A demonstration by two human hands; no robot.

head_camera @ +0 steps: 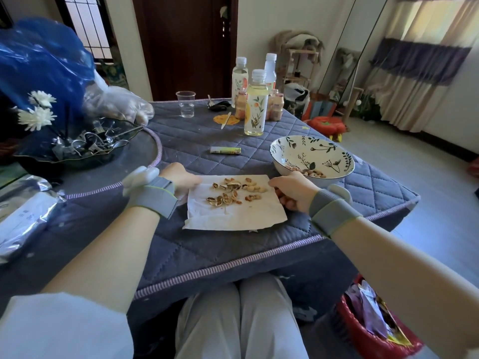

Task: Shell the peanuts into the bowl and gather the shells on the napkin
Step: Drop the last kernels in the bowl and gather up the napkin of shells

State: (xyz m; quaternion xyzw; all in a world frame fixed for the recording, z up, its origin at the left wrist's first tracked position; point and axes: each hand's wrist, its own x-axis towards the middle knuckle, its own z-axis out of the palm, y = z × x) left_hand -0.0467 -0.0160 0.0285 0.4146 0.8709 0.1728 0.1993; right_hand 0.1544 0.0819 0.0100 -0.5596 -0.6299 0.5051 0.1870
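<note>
Our right hand [293,193] curls round peanuts at napkin [233,216] right edge — bowl [311,156] just beyond; left hand [181,178] grip we cannot tell.

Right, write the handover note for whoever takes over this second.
Left hand: fingers curled at the napkin's left edge; whether it grips anything is hidden.
Right hand: curled at the napkin's right edge, apparently around peanuts.
Shells: scattered on the napkin, with a few pale peanuts that look unshelled.
Bowl: right of the napkin, kernels at the bottom.
Done: several peanuts shelled.
Left: shell what remains, kernels into the bowl, shells on the napkin.
</note>
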